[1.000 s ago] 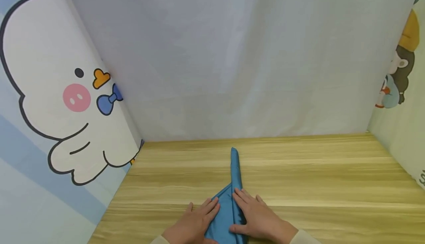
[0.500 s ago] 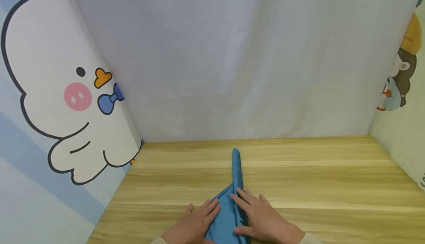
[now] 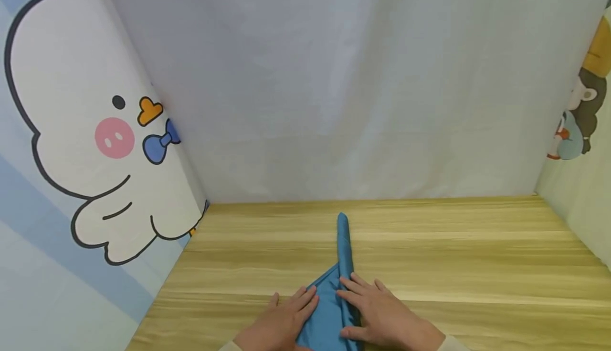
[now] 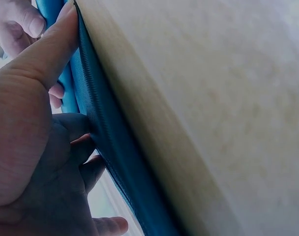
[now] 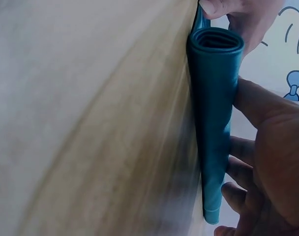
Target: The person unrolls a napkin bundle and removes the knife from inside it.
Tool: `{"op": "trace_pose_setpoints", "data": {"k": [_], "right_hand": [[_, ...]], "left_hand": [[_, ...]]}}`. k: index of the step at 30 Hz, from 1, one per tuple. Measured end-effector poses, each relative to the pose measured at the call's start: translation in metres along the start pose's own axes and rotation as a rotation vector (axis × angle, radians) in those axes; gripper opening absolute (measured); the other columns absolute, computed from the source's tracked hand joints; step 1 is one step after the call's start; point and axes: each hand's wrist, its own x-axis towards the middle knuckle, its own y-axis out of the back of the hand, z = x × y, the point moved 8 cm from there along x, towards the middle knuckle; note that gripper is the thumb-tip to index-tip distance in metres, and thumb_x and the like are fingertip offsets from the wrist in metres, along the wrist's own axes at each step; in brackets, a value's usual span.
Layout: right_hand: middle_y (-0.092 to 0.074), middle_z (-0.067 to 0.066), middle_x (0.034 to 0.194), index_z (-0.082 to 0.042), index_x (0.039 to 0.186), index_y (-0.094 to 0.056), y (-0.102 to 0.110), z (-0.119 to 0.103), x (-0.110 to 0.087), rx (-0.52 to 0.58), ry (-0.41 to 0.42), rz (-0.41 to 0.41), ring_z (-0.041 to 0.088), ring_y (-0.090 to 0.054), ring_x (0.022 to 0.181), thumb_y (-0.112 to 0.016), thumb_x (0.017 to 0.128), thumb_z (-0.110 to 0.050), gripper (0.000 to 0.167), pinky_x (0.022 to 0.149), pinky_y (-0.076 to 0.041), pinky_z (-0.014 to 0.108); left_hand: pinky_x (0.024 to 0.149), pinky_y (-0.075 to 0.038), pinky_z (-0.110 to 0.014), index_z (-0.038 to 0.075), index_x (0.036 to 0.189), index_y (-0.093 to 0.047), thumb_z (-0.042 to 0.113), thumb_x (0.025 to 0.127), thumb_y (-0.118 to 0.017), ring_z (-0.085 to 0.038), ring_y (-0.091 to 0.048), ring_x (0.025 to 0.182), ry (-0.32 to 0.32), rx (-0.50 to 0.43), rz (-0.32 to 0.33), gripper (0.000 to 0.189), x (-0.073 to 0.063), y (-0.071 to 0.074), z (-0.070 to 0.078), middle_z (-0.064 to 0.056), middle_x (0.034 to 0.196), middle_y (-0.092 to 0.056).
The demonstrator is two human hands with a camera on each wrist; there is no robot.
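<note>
A shiny blue cloth [image 3: 321, 316] lies on the wooden table, partly rolled into a long tube [image 3: 343, 239] along its right side. In the right wrist view the near end of the roll [image 5: 213, 93] shows spiral layers. My left hand [image 3: 281, 319] rests on the flat part with its fingers extended. Seen from the left wrist, that hand's thumb touches the cloth's near folded edge [image 4: 107, 123]. My right hand [image 3: 382, 314] lies against the roll's right side, fingers spread over its top and thumb toward its near end. The cloth's nearest part falls outside the head view.
The wood-grained table [image 3: 453, 255] reaches back to a pale grey curtain [image 3: 334, 86]. A printed panel with a white duck [image 3: 76, 117] stands at the left, and another patterned panel [image 3: 577, 181] at the right.
My right hand has shifted slightly to the right along with its thumb. The left hand stays in place on the cloth. The head view has turned a little.
</note>
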Motion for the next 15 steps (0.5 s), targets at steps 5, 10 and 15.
{"op": "trace_pose_setpoints", "data": {"k": [5,10,15], "right_hand": [[-0.036,0.004,0.153,-0.017,0.143,-0.049,0.0029,-0.0015,-0.0016,-0.016,-0.008,0.005,0.031,-0.027,0.142,-0.056,0.084,-0.068,0.077,0.102,-0.027,0.067],[-0.037,0.004,0.152,-0.017,0.141,-0.051,0.005,-0.0029,-0.0026,-0.057,-0.001,0.012,0.029,-0.029,0.141,-0.057,0.084,-0.067,0.076,0.102,-0.028,0.066],[-0.036,0.003,0.153,-0.014,0.141,-0.05,0.0068,-0.0035,-0.0031,-0.082,0.007,0.011,0.027,-0.029,0.141,-0.057,0.085,-0.066,0.076,0.102,-0.029,0.064]], "left_hand": [[0.097,-0.038,-0.06,0.021,0.154,-0.026,0.073,0.08,-0.052,-0.016,-0.022,0.144,0.001,-0.01,-0.001,0.094,0.0007,0.0,-0.0003,0.005,0.159,-0.021],[0.098,-0.036,-0.062,0.021,0.154,-0.026,0.073,0.08,-0.053,-0.016,-0.02,0.145,0.002,-0.046,-0.004,0.094,-0.0007,-0.0015,-0.0013,0.005,0.159,-0.02],[0.097,-0.036,-0.062,0.021,0.154,-0.025,0.073,0.079,-0.054,-0.016,-0.02,0.145,-0.001,-0.06,-0.001,0.095,-0.0022,-0.0007,-0.0019,0.005,0.159,-0.02]]}}
